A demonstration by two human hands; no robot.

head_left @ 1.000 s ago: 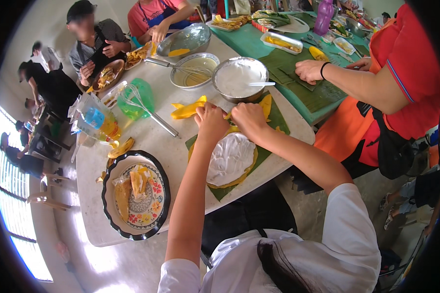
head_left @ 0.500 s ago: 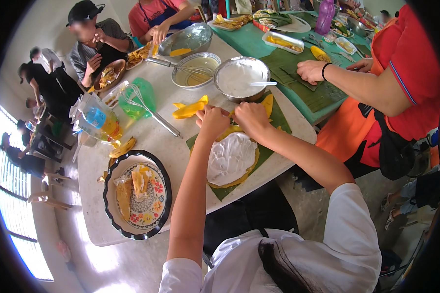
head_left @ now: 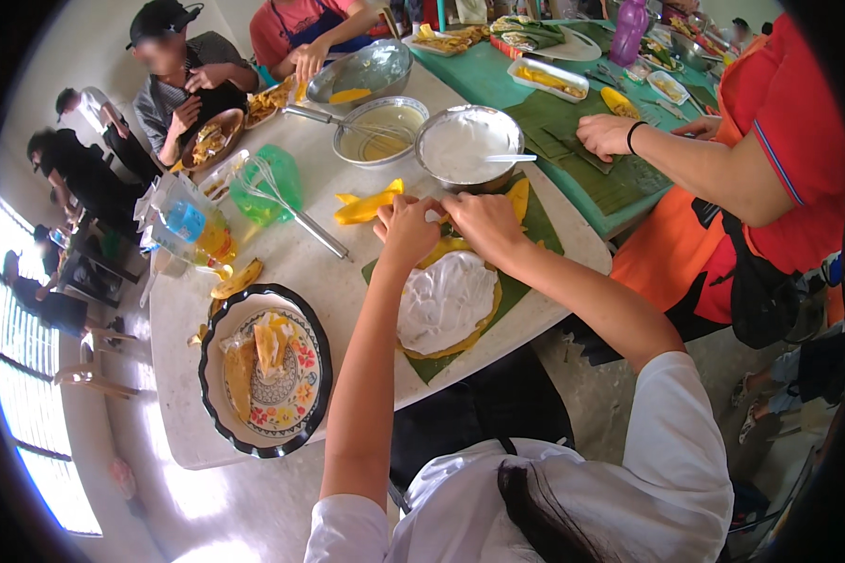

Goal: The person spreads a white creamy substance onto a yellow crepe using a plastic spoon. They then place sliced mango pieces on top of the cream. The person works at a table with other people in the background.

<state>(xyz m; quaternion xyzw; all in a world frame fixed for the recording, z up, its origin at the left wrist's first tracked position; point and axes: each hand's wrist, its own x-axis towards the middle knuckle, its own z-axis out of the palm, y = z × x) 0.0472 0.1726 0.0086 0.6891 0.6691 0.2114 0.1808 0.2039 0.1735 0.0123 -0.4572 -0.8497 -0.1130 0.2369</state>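
In front of me a round flat yellow layer topped with white cream [head_left: 448, 302] lies on a green banana leaf [head_left: 430, 369]. Over its far edge my left hand [head_left: 409, 230] and my right hand [head_left: 486, 223] meet, thumbs and fingers pinched together. What they pinch is mostly hidden; a whitish bit shows by the left fingers. A yellow peel-like piece [head_left: 370, 205] rests on the table left of my left hand, and another yellow strip [head_left: 518, 199] is right of my right hand. Beyond is a metal bowl of white cream [head_left: 467, 148] with a white-handled utensil [head_left: 510, 158] in it.
Left are a scalloped floral dish [head_left: 214, 399] with wrapped pieces, a steel whisk [head_left: 321, 235], a green bottle [head_left: 265, 188] and a measuring jug [head_left: 190, 230]. A bowl of pale batter [head_left: 376, 131] stands farther back. At right, a person's hand [head_left: 606, 138] works on banana leaves.
My fingers have come slightly closer together at the same spot. The view has shifted a little; the cream-topped round looks the same.
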